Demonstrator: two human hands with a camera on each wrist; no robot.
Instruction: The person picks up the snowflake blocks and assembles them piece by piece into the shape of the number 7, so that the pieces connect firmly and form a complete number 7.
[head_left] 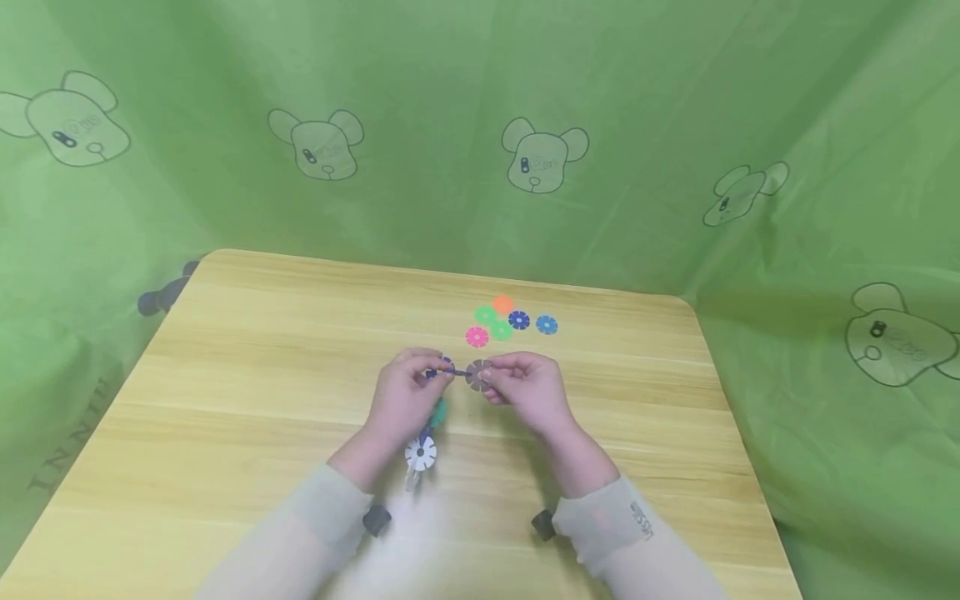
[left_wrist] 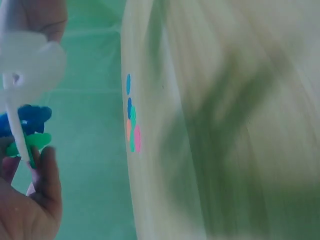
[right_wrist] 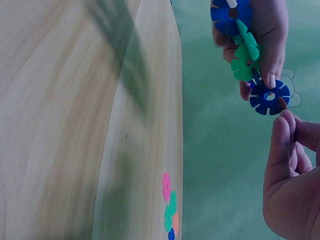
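Above the table, my left hand [head_left: 403, 396] grips a chain of slotted plastic flower discs. A dark blue disc [right_wrist: 270, 97] at the chain's end is pinched under the left thumb. Green discs [right_wrist: 245, 59], another blue disc [right_wrist: 220, 25] and a white disc [head_left: 421, 452] hang along the chain toward the left wrist. My right hand [head_left: 534, 390] pinches a brownish-grey disc [head_left: 477, 377] between thumb and fingers. Its edge meets the dark blue disc's rim; how deep the slots engage, I cannot tell. In the left wrist view, the white disc [left_wrist: 37, 65] blocks part of the work.
Several loose discs lie on the wooden table [head_left: 637, 400] beyond the hands: orange [head_left: 503, 304], pink [head_left: 477, 337], green [head_left: 485, 315], dark blue [head_left: 519, 320] and lighter blue [head_left: 547, 325]. A green curtain [head_left: 427, 217] with printed bear heads surrounds the table's far edge and sides.
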